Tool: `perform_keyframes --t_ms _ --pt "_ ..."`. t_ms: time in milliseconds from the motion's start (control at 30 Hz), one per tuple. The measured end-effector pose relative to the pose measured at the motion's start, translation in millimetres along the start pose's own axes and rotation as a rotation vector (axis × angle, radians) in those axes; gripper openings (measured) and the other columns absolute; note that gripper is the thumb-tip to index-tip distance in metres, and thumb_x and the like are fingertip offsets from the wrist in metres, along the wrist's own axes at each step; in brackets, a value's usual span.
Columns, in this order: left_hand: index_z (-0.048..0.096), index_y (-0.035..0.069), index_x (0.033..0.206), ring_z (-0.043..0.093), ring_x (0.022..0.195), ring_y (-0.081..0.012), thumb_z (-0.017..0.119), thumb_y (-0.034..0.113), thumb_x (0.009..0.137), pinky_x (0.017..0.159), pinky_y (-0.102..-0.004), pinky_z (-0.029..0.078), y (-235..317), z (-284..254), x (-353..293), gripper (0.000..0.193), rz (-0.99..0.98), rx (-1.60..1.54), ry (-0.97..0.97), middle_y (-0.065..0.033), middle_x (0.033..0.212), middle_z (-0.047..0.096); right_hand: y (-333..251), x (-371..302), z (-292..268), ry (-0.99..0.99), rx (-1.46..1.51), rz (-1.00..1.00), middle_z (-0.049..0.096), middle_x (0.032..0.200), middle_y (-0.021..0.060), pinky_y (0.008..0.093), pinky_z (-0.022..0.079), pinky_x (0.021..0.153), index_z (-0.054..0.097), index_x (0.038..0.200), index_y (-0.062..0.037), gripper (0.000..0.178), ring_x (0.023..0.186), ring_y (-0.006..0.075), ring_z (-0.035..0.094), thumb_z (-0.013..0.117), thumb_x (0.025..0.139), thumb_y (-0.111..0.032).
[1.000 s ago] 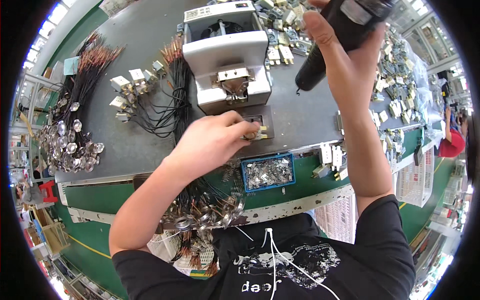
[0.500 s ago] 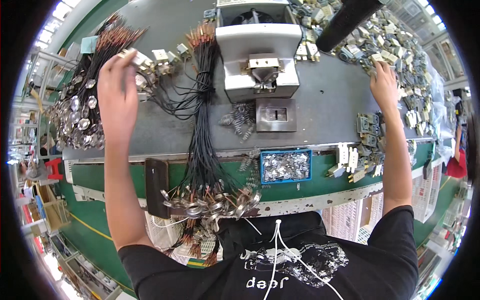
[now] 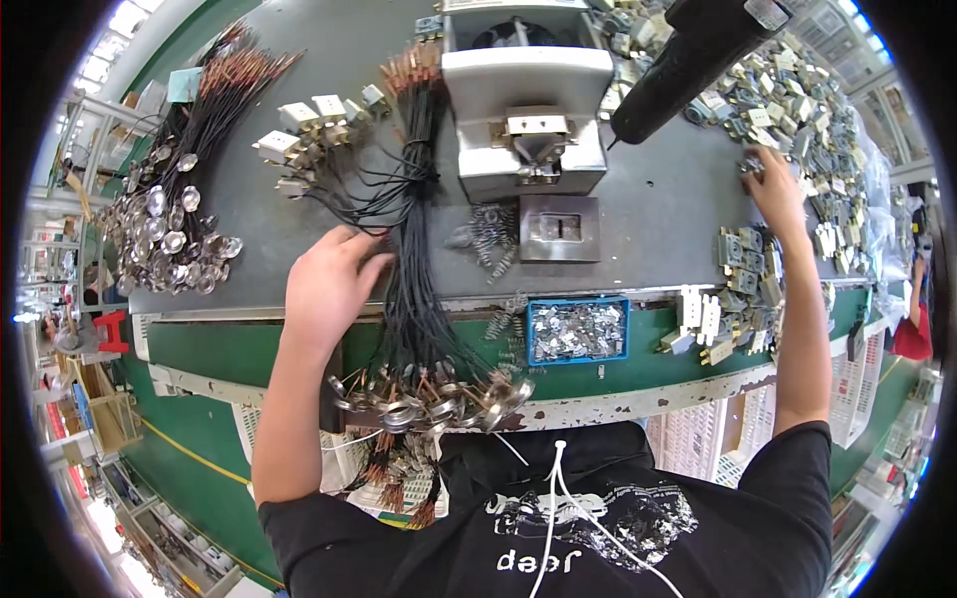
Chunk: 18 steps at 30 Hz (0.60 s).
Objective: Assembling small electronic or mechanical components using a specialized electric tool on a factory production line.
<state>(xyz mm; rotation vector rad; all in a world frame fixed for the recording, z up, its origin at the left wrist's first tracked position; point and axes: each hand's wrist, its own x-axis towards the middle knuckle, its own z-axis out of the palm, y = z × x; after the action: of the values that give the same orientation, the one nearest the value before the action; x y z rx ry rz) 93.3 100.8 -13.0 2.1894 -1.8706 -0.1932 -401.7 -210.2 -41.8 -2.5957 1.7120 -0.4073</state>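
Note:
Beside the bundle of black wires (image 3: 411, 239), my left hand (image 3: 329, 287) has its thumb and fingers apart, with its fingertips close to the wires. Copper ends top the bundle, and metal rings (image 3: 439, 404) hang at its near end over the table edge. White-topped connector blocks (image 3: 277, 146) on wires lie just beyond that hand. At the right, my right hand (image 3: 778, 199) is by the large pile of grey and white connector parts (image 3: 788, 110). Its fingers close around a small grey part (image 3: 753, 163), partly hidden by them.
A metal press fixture (image 3: 528, 80) stands at the centre back, with a slotted steel block (image 3: 558, 228) and loose springs (image 3: 490, 234) before it. A black tool (image 3: 668, 80) hangs above. A blue tray (image 3: 578, 330) holds small metal pieces. Another ringed wire bundle (image 3: 169, 219) lies left.
My left hand has come back from the white-topped blocks, moving right and nearer to the wire bundle. My right hand has drawn slightly nearer, its fingers now around a small grey part.

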Motion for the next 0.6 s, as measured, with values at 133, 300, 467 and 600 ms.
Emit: perform_keyframes --t_ms 133,300,467,600 --pt "0.075 0.006 0.106 0.070 0.083 -0.0315 0.075 0.016 0.090 0.074 -0.0391 0.055 -7.3 8.3 -2.7 0.019 0.017 -0.049 0.031 -0.0112 0.095 0.071 10.1 0.9 -5.0 -0.068 -0.052 -0.109 0.065 0.120 0.0142 0.0404 0.053 0.090 0.065 0.132 -0.0106 0.054 0.104 0.0323 0.064 0.081 0.081 -0.015" --pt "0.067 -0.002 0.103 0.065 0.076 -0.0081 0.066 0.002 0.098 0.071 -0.0238 0.051 6.3 -35.4 -5.9 0.006 -0.121 -0.372 0.120 -0.0041 0.085 0.072 -29.6 -18.8 -28.0 -0.279 0.307 -0.042 0.060 0.128 0.0109 0.0358 0.055 0.091 0.066 0.131 -0.0078 0.054 0.104 0.0258 0.064 0.081 0.078 -0.007" --pt "0.066 -0.002 0.111 0.065 0.082 -0.0076 0.068 -0.001 0.095 0.074 -0.0235 0.051 46.8 -40.2 16.0 0.016 0.044 -0.568 0.082 -0.0052 0.096 0.073 -50.4 -35.6 -33.8 -0.354 0.378 -0.078 0.060 0.123 0.0099 0.0340 0.056 0.088 0.066 0.131 -0.0073 0.052 0.097 0.0227 0.066 0.080 0.081 -0.005" --pt "0.067 -0.001 0.119 0.063 0.083 -0.0079 0.065 -0.005 0.092 0.074 -0.0237 0.049 66.5 -34.5 28.7 0.027 0.153 -0.611 0.008 -0.0049 0.095 0.072 -68.0 -44.7 -36.7 -0.262 0.253 -0.154 0.060 0.116 0.0098 0.0319 0.056 0.085 0.066 0.128 -0.0069 0.049 0.092 0.0224 0.066 0.082 0.081 -0.009"
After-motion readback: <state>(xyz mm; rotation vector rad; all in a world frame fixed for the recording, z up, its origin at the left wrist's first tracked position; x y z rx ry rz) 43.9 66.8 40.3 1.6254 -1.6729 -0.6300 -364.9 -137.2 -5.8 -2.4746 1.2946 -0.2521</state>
